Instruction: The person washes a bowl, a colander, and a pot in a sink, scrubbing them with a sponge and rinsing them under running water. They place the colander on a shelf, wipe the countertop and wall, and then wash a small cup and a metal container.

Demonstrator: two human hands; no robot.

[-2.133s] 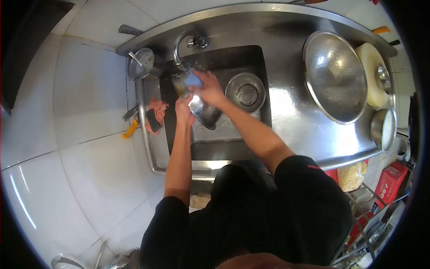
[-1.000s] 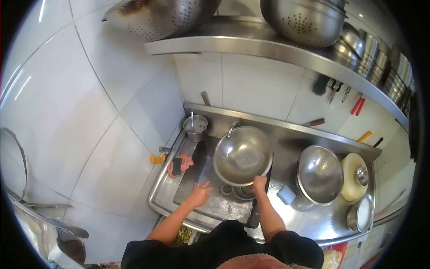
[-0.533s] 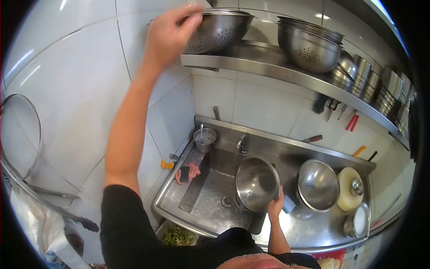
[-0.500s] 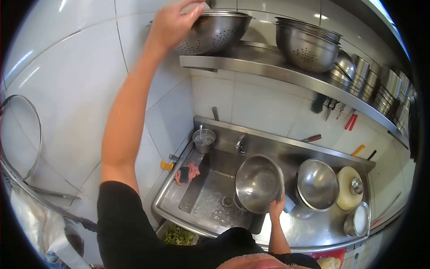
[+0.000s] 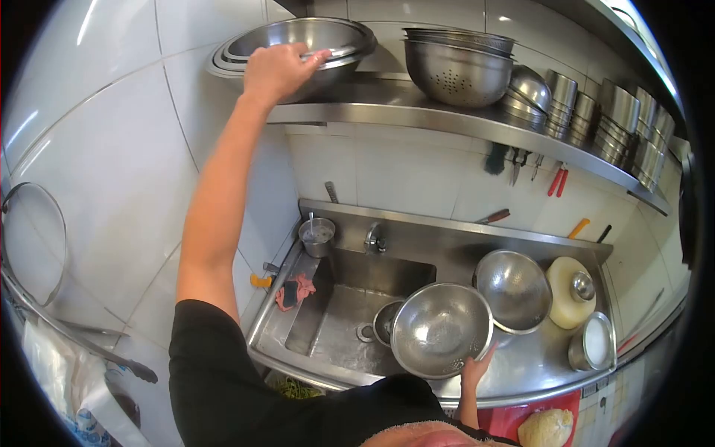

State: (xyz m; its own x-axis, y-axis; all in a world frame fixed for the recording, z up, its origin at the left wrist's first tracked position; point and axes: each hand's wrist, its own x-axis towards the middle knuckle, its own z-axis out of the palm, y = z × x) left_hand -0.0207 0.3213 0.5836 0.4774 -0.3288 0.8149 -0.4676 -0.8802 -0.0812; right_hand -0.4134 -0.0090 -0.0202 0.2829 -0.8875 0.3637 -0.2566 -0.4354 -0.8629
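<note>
High at the upper left, my left hand [image 5: 279, 72] grips the front rim of a stack of steel bowls [image 5: 346, 58] on the wall shelf [image 5: 387, 113]. My right hand [image 5: 474, 370] holds the lower right rim of a steel colander [image 5: 439, 328], which is tilted over the right side of the sink [image 5: 350, 305]. A smaller pot [image 5: 384, 322] shows partly behind the colander, in the sink. Just right of the colander, another steel bowl [image 5: 514, 290] rests on the counter.
Stacked colanders [image 5: 458, 74] and steel canisters [image 5: 558, 100] stand on the shelf. Knives and red-handled scissors [image 5: 557, 181] hang below. A faucet [image 5: 374, 238], a small pot [image 5: 317, 237], a pink cloth [image 5: 296, 290], a cream lid [image 5: 570, 298] and a white-filled pot [image 5: 593, 344] surround the sink.
My left hand has come down onto the bowl rim, and the bowls now show tipped towards me. The colander in my right hand has shifted lower and turned. The view has shifted.
</note>
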